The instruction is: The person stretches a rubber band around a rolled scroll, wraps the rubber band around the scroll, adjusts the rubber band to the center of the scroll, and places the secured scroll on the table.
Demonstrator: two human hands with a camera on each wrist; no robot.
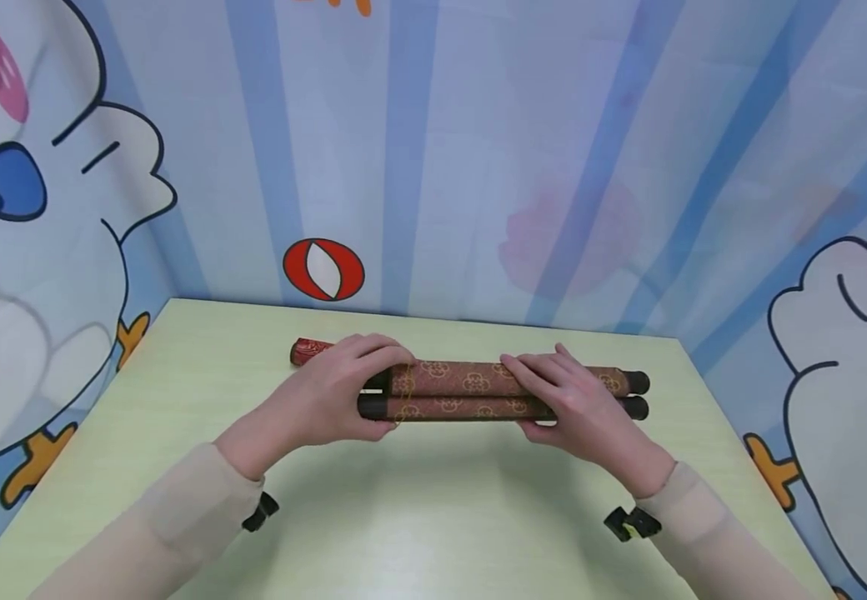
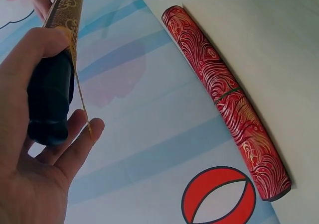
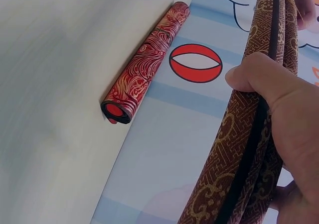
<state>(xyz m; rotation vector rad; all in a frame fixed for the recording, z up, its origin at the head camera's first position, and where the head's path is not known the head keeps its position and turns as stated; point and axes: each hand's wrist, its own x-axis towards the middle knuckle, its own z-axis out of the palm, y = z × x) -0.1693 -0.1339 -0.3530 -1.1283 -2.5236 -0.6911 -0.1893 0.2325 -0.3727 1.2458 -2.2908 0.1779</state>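
Note:
A brown scroll (image 1: 474,380) with gold patterns is rolled from both ends into two parallel rolls with dark knobs. My left hand (image 1: 336,390) grips its left end, and my right hand (image 1: 579,404) holds it toward the right end. In the left wrist view, the thumb lies against the scroll (image 2: 69,10) beside its dark knob (image 2: 50,94). A thin yellow cord (image 2: 81,89) stretches from there to a fingertip. The right wrist view shows the thumb across the scroll (image 3: 214,184), with a dark band along it; most of the right fingers are hidden.
Behind the left hand, a red swirl-patterned roll (image 1: 306,350) lies on the pale table (image 1: 433,525); a dark green string (image 2: 228,94) circles its middle. A printed cloth backdrop (image 1: 463,167) stands along the table's far edge and sides.

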